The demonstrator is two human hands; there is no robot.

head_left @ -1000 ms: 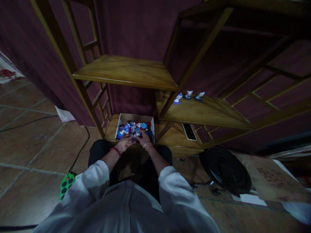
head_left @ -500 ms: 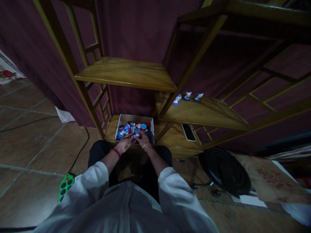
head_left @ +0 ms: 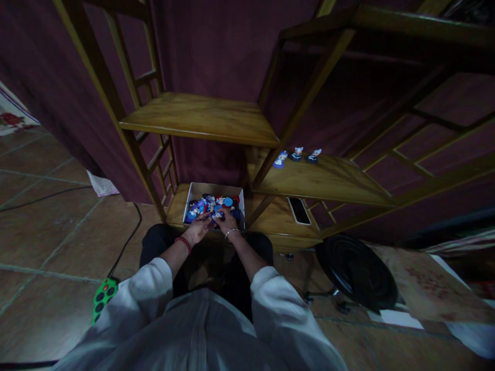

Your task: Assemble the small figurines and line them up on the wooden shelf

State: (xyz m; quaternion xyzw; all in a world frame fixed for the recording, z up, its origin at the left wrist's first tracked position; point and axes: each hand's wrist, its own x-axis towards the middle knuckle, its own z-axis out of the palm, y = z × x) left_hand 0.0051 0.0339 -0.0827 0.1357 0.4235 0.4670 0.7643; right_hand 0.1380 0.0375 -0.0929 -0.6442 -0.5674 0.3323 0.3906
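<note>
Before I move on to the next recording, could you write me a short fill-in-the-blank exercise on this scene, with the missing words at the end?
1. The left hand, close to the figurine in the right hand, has a ____ beaded bracelet at its wrist.
2. On the right-hand shelf, ____ figurines stand.
3. Seen by the wearer, the phone lies to the ____ of the box.
4. The pad with black discs on the floor is ____.

Missing words: red; three; right; green.

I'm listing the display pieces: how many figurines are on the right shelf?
3: a purple-based figurine beside the wooden post, one dark-based figurine in the middle, another dark-based figurine at right. More may be hidden.
</note>
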